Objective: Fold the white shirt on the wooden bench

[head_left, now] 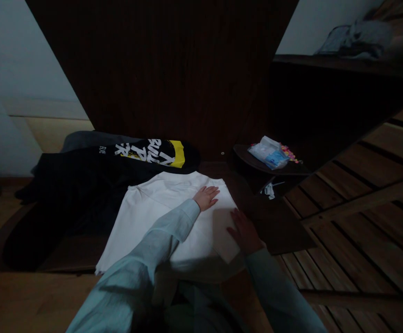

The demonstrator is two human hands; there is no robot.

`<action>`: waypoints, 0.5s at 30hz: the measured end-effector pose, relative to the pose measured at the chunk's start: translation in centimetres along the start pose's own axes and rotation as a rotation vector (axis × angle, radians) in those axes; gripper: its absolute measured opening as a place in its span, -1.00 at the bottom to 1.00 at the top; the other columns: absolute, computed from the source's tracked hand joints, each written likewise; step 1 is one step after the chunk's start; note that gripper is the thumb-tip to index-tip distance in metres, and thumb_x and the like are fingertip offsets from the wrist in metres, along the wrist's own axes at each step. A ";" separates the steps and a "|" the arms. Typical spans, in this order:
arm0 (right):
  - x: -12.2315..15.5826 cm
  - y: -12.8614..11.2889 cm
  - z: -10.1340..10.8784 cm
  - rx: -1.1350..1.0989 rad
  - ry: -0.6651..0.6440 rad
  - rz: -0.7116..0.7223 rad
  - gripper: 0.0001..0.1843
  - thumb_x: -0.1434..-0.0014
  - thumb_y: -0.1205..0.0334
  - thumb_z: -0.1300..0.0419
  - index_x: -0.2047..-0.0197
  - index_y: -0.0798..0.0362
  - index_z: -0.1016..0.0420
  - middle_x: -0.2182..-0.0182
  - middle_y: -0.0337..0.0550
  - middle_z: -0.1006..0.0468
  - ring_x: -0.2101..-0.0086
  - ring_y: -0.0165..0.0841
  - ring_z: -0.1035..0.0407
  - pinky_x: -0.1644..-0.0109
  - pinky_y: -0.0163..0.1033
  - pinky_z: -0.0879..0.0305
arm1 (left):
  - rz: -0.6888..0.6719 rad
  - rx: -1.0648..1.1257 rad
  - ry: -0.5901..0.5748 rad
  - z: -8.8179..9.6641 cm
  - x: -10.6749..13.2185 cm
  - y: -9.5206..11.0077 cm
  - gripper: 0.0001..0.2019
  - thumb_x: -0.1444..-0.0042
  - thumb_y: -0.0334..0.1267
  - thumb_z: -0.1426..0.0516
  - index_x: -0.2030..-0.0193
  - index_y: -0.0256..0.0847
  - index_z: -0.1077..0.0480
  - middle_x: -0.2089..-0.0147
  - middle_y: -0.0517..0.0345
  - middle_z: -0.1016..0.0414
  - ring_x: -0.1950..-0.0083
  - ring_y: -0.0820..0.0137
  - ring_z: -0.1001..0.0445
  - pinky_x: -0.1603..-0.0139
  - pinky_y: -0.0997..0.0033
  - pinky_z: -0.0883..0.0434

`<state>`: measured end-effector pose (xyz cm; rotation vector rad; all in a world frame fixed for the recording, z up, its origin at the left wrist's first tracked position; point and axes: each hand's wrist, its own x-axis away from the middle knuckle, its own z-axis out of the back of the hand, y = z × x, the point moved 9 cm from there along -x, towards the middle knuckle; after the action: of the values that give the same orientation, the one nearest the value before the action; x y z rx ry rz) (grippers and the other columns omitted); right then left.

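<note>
Resting flat on the white garment (201, 236), perhaps a shirt in this dim light, the left hand (206, 198) holds nothing clamped; the right hand (246, 231), grip also apart, touches its right edge. Both lie above the dark bench (274, 222).

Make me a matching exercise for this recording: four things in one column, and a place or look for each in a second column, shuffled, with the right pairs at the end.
Things
1. White garment
2. Black clothing
3. White-and-blue packet
4. Right hand

Places and looks
A. On a small shelf with a rounded edge
B. At the right-side edge of the pale cloth
C. Spread out beneath the left hand
D. Marked with a white and yellow print

Right pairs: 1-C, 2-D, 3-A, 4-B
</note>
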<state>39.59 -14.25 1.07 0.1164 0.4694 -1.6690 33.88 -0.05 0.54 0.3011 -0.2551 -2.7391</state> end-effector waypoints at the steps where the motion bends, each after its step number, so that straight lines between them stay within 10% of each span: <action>1: 0.2 0.0 -0.9 0.069 -0.026 0.007 -0.47 -0.16 0.01 0.13 -0.09 0.13 -0.23 -0.11 0.06 -0.23 -0.11 -0.16 -0.07 -0.09 0.00 -0.08 | 0.002 -0.001 0.004 0.0 0.0 0.0 -0.59 -0.16 -0.17 0.11 -0.14 -0.20 -0.14 -0.23 0.04 -0.13 -0.22 0.35 -0.10 -0.19 0.18 -0.06; 15: 0.1 1.8 -2.8 0.228 -0.383 -0.023 -0.42 -0.12 -0.02 0.10 -0.16 0.07 -0.16 -0.17 -0.02 -0.12 -0.14 -0.16 -0.03 -0.11 0.00 -0.06 | 0.031 -0.067 -0.155 1.7 3.3 0.2 -0.63 -0.14 -0.31 0.09 -0.12 -0.16 -0.17 -0.23 0.12 -0.12 -0.26 0.32 -0.02 -0.18 0.08 -0.06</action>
<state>40.79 -13.41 -1.91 -0.0426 -0.0085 -1.7131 30.57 -1.22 1.67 0.0657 -0.2064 -2.7369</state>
